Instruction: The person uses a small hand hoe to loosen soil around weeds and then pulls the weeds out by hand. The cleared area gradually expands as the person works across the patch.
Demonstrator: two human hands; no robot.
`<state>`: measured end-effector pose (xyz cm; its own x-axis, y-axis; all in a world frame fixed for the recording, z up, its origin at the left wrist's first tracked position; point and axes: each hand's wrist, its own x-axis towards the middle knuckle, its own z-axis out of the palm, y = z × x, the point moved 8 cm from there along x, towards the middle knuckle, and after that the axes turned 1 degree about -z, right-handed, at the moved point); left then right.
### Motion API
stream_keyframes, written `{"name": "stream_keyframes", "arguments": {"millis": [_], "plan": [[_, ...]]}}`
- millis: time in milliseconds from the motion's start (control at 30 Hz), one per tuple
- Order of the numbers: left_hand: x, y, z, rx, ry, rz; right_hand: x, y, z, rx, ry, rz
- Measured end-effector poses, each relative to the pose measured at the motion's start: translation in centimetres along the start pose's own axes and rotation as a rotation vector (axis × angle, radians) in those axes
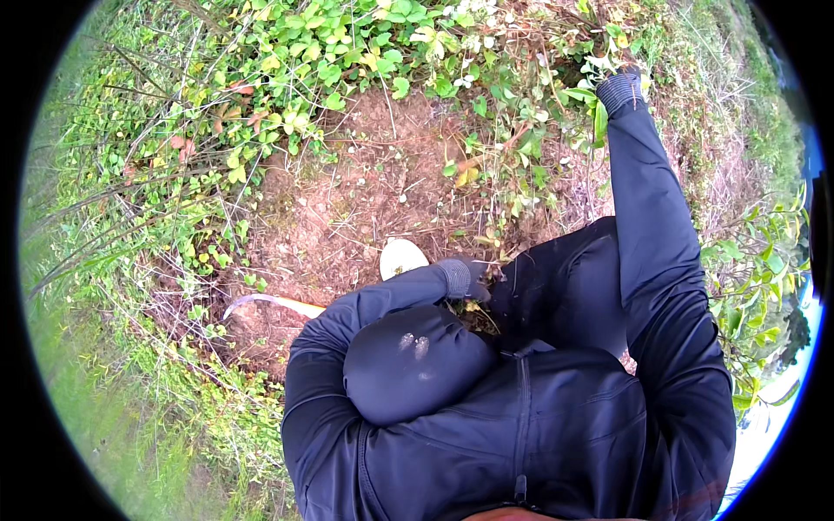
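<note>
My left hand, in a dark glove with a ribbed grey cuff, is between my bent knees, close to some brown plant bits and roots. Its fingers are too dark and hidden to read. On the right, my outstretched arm ends in a ribbed cuff at the vines; my right hand is mostly hidden among green leaves. Whether it grips a stem cannot be seen. A curved blade with a yellow-orange part, apparently a sickle, lies on the soil left of my left forearm.
Leafy vines spread across the far side of reddish-brown soil. Long dry stalks lean in from the left. A white shoe tip shows beyond my left forearm. A leafy shrub stands beside my right arm.
</note>
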<state>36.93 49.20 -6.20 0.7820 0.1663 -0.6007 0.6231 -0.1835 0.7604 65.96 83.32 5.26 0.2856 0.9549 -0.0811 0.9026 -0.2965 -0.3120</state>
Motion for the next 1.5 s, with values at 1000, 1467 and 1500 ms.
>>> {"name": "stream_keyframes", "arguments": {"millis": [1000, 1467, 1500], "plan": [[10.2, -5.0, -15.5, -0.050, 0.664, -0.250, -3.0, 6.0, -3.0, -0.023, 0.058, 0.140], [4.3, -3.2, -17.3, 0.522, 0.643, -0.219, -1.8, 3.8, -2.5, 0.031, 0.061, 0.099], [5.2, -3.6, -19.9, 0.590, 0.715, -0.244, -1.9, 3.9, -2.6, 0.029, 0.061, 0.101]]}}
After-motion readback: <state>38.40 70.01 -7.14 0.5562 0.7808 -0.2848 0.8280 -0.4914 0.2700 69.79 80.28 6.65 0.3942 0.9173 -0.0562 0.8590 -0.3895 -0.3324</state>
